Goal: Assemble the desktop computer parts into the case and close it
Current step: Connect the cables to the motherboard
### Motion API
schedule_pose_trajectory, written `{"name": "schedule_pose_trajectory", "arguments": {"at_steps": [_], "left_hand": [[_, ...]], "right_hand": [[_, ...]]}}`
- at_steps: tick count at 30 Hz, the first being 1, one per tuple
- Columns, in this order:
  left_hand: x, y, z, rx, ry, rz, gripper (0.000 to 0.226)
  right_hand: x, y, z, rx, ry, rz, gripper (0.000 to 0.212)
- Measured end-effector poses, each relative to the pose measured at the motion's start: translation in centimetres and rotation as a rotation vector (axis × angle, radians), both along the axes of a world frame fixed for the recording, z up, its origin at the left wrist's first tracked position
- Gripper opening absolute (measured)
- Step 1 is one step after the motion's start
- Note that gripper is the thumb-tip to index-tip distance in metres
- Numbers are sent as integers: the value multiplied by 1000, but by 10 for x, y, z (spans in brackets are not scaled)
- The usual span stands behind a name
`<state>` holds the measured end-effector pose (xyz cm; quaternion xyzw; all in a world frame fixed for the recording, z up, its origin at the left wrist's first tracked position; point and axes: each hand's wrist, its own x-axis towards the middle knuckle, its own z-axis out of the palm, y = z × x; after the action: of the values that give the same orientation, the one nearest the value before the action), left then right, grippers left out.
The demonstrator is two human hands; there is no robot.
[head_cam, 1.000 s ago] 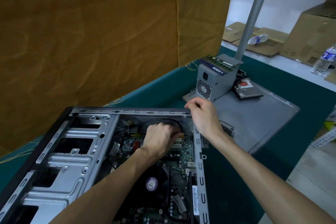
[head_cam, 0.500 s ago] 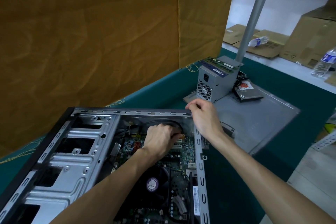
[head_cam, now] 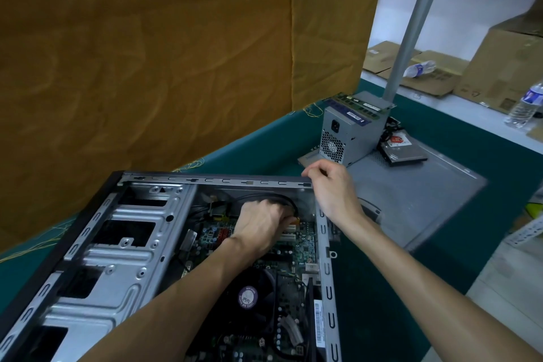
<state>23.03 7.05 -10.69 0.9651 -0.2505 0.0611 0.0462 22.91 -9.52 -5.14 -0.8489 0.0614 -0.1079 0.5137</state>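
Reaching deep into the open case (head_cam: 97, 247), the left hand (head_cam: 258, 222) curls its fingers around a black cable (head_cam: 282, 199) over the motherboard (head_cam: 296, 244). Just beyond, the right hand (head_cam: 330, 185) pinches the case's far corner. Farther on the tabletop (head_cam: 484, 141) stands the power supply (head_cam: 349, 129), on the side panel (head_cam: 411, 194).

The left hand's (head_cam: 260, 222) fingertips are hidden behind its own knuckles. The case (head_cam: 97, 247) is cut off at the lower edge. Print on the fan label (head_cam: 247, 297) is too small to be read.
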Motion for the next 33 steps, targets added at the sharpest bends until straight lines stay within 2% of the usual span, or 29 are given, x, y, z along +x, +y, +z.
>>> {"name": "schedule_pose_trajectory", "arguments": {"at_steps": [23, 33], "left_hand": [[-3, -3, 6, 20, 45, 7, 31], [-16, -11, 20, -22, 126, 115, 27]], "right_hand": [[3, -1, -4, 12, 0, -3, 26], [3, 0, -2, -3, 15, -13, 26]]}}
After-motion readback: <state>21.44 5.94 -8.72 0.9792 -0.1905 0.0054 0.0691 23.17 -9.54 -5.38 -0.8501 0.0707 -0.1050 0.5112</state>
